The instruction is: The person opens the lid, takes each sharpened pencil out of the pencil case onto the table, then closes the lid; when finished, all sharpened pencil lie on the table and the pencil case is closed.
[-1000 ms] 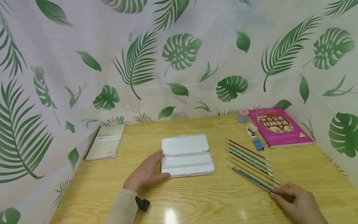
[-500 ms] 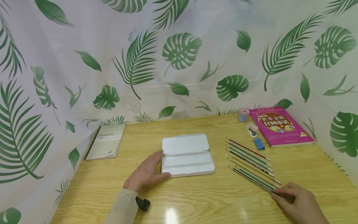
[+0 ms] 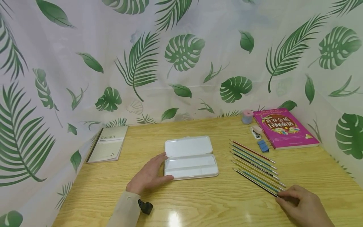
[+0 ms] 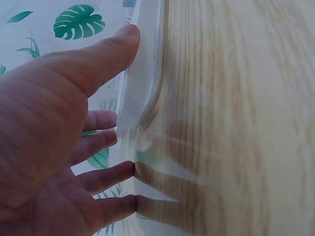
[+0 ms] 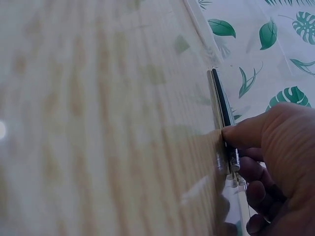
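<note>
Left hand lies flat w/ fingers spread, thumb pressed along the near-left edge of the open white pencil case, mid-table. Right hand pinches the end of the nearest dark pencil in the pencil row, near the front-right edge. Bare wood btwn case and pencils, plenty of room. Notebook far left, pink book back right.
</note>
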A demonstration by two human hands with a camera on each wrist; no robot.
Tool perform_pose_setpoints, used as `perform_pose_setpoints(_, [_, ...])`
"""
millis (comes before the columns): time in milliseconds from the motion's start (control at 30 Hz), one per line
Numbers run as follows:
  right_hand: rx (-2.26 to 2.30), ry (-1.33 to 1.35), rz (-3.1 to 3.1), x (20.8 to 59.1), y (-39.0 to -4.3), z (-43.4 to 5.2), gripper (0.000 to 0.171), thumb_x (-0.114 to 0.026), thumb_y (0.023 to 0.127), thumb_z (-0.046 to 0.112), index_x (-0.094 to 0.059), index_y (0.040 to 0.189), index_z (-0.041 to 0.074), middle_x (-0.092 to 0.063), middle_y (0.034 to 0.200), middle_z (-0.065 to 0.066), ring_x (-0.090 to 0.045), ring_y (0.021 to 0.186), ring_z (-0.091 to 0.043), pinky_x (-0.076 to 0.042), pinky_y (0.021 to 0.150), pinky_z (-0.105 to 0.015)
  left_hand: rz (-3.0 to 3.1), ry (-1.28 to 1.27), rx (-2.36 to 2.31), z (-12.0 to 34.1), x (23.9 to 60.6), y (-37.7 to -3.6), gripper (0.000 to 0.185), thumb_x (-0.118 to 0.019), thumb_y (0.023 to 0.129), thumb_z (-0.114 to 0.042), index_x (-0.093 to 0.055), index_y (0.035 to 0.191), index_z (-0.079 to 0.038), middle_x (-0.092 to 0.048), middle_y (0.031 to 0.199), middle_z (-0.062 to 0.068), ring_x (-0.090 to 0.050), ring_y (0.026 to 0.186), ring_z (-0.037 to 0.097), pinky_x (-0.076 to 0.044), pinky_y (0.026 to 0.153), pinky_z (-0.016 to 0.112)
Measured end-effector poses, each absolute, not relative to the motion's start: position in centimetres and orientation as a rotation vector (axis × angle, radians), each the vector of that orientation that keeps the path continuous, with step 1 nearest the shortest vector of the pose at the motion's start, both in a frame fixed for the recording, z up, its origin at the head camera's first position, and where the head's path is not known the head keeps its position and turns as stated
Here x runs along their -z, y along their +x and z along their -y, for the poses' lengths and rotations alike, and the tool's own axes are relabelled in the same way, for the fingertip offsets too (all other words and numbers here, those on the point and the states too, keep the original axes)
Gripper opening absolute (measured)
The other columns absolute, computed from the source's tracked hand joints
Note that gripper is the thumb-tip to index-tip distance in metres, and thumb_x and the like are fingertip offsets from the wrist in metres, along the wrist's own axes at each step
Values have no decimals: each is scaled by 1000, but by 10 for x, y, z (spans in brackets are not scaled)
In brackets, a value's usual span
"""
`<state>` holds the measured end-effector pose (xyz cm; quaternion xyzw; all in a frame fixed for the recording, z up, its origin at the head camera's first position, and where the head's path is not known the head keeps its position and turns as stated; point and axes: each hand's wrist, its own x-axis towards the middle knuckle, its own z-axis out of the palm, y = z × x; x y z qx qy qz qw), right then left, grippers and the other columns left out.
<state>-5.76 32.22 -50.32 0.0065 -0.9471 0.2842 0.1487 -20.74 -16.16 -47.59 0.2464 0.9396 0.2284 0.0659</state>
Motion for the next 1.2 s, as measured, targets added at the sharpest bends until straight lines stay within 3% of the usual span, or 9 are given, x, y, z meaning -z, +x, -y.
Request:
perform_pose_setpoints(433, [-793,74,2692,504,-64,-319,19,-91,70,17,-75,79,23,-60,78,13,-53,67,4,-45,56,-12,-2832,708,-671,167,472,-206,84,-71,87,-55,-40,150,-10,-32,160,8,-33,144,29,-33,116,46])
perform_pose_setpoints(600, [-775,75,2727,499,-67,-313,19,-91,71,20,-75,80,23,-58,78,13,-52,67,4,-48,56,-18,-2811,738,-690,165,472,-208,83,-72,88,-53,-40,150,-8,-32,159,10,-32,144,29,-32,117,46])
perform_pose_setpoints(833, [-810,136,2760,486,-85,-299,11,-85,80,30,-75,84,27,-58,81,13,-51,69,-1,-47,58,-22,-2812,719,-671,164,475,-208,84,-70,87,-56,-39,151,-10,-31,160,8,-32,145,27,-31,118,44])
perform_pose_setpoints(1033, [-910,288,2586,485,-115,-279,12,-85,79,16,-77,85,20,-63,80,14,-54,67,0,-48,56,-16,-2819,694,-666,166,476,-209,85,-69,87,-57,-38,152,-12,-30,161,6,-31,145,26,-31,118,44])
perform_pose_setpoints(1200, [-944,381,2573,478,-143,-261,14,-82,82,14,-76,94,11,-63,78,10,-51,64,-4,-44,52,-21,-2812,702,-675,165,475,-210,84,-70,87,-57,-39,152,-12,-30,161,6,-31,145,27,-32,117,45])
